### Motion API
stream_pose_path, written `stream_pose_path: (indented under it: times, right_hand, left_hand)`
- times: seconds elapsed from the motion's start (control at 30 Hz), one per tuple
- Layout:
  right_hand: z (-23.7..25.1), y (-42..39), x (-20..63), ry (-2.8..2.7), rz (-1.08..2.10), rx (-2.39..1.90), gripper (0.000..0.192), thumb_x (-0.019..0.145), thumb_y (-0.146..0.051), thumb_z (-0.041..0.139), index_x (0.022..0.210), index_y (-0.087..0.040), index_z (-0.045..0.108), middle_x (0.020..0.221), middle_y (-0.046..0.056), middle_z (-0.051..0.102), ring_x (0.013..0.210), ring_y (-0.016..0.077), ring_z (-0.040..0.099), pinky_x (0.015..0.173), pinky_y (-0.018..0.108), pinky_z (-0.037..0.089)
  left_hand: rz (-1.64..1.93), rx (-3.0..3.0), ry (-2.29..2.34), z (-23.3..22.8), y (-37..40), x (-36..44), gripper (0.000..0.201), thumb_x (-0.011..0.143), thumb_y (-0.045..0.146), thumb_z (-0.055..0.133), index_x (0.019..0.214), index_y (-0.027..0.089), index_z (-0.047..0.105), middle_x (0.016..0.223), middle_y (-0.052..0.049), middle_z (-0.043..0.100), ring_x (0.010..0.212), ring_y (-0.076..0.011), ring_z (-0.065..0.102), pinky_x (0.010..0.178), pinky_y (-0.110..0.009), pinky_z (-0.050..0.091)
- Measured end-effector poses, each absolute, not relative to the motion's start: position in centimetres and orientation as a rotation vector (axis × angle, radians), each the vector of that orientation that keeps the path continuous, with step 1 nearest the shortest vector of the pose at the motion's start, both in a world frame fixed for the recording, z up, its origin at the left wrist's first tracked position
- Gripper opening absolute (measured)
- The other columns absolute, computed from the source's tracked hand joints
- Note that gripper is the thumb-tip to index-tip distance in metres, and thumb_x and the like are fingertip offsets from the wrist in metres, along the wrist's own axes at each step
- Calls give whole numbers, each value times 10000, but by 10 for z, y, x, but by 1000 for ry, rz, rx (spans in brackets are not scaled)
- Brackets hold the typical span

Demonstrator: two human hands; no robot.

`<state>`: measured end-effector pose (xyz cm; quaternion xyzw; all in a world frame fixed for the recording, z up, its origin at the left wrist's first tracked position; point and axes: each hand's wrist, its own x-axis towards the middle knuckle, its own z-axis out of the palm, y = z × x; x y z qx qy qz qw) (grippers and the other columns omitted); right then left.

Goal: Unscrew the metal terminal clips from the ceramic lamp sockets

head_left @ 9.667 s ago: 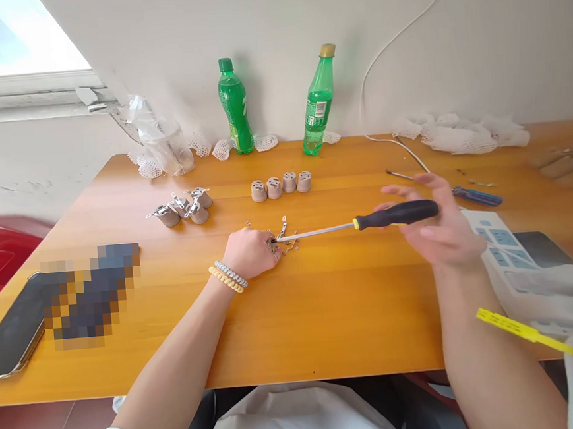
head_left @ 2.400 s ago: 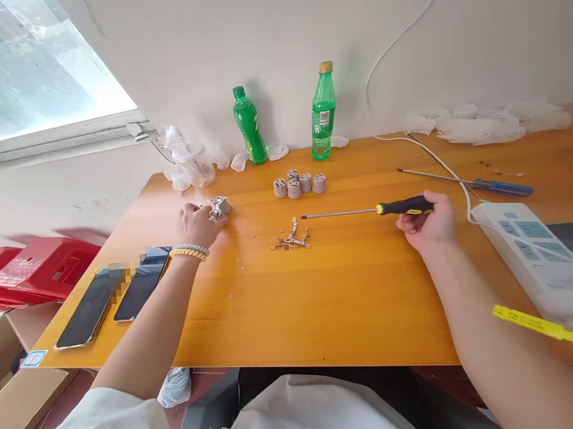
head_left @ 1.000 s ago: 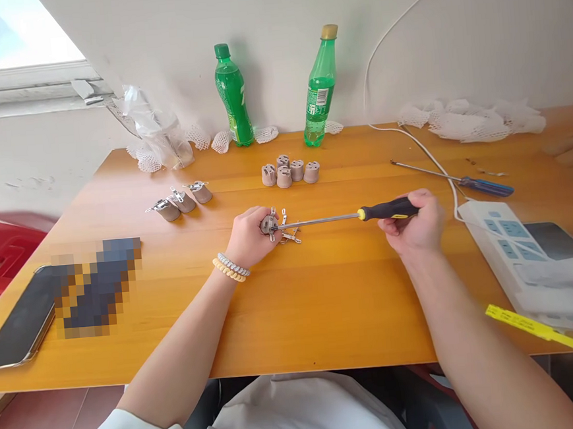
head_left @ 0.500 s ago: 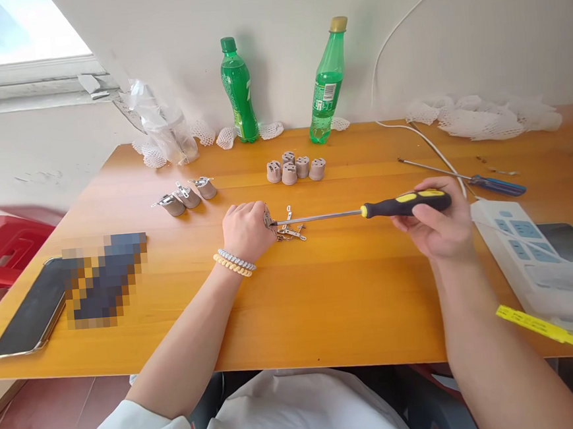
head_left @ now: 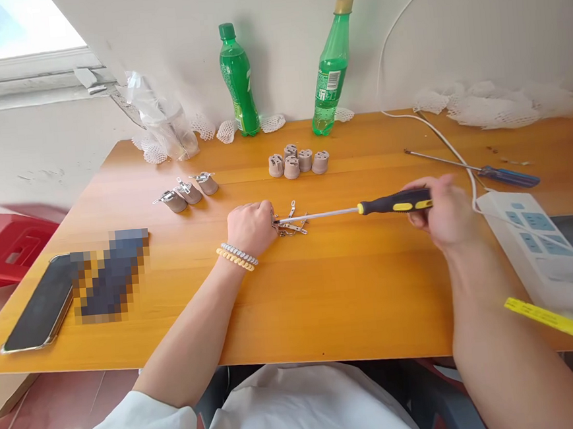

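My left hand [head_left: 250,226] rests on the wooden table [head_left: 322,284], closed around a small grey socket piece that its fingers mostly hide. My right hand [head_left: 442,212] grips the black-and-yellow handle of a long screwdriver [head_left: 355,210], held level, its tip at the piece in my left hand. A few loose metal clips [head_left: 293,222] lie under the shaft just right of my left hand. Three grey sockets with metal tabs [head_left: 187,192] lie to the back left. Several bare grey sockets [head_left: 298,162] stand behind the clips.
Two green bottles [head_left: 237,80] [head_left: 329,72] stand by the wall. A blue-handled screwdriver [head_left: 481,170], a white cable and a white power strip [head_left: 531,235] are on the right. A phone [head_left: 40,306] lies at the left edge. Foam netting [head_left: 496,102] sits back right, a plastic bag [head_left: 160,122] back left.
My left hand fetched a socket from the left group, leaving three there, and brought it to the clips. The screwdriver tip met it. My right hand shifted its grip on the handle.
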<state>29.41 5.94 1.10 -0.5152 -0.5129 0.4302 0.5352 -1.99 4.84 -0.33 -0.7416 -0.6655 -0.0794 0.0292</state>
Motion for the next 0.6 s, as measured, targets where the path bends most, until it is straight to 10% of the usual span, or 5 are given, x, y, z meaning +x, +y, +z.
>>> stream_pose_path:
  times: [0.13,0.3,0.4,0.53,0.6]
  right_hand:
    - [13,59,291,-1199,1174,-970,531,525,-368,777,1015,-253,608,865,36,665,642,180,619,512,296,495]
    - [10,61,289,-1155,1074,-1117,336,660,-423,716,894,-202,620,664,7,597,424,102,488,362,229,362]
    - [5,64,291,-1187,1228,-939,617,541,-370,808,1094,-296,546,875,17,665,558,151,584,460,293,484]
    - [2,67,292,-1118,1130,-1187,389,774,-606,580,772,-217,597,453,-36,445,306,80,325,281,220,239]
    - [3,68,291,-1148,1065,-1101,278,676,-450,747,767,-239,590,544,-26,517,383,87,420,331,223,321]
  left_hand:
    - [-276,-2266,-2079,-1,48,-21,153,749,253,536,843,185,637,780,-80,694,743,-250,654,604,-311,412]
    - [-255,-2280,-2097,0,48,-21,152,738,291,571,833,194,638,769,-72,690,737,-259,649,592,-316,405]
    - [-284,-2269,-2111,-3,49,-21,177,734,352,598,808,194,628,753,-76,680,732,-267,642,596,-328,412]
    - [-400,-2315,-1986,-8,51,-21,116,717,272,616,801,192,605,788,-78,671,814,-260,633,706,-340,440]
    - [-430,-2347,-1948,-9,51,-21,99,728,241,606,809,187,592,793,-81,667,838,-259,627,750,-348,443]
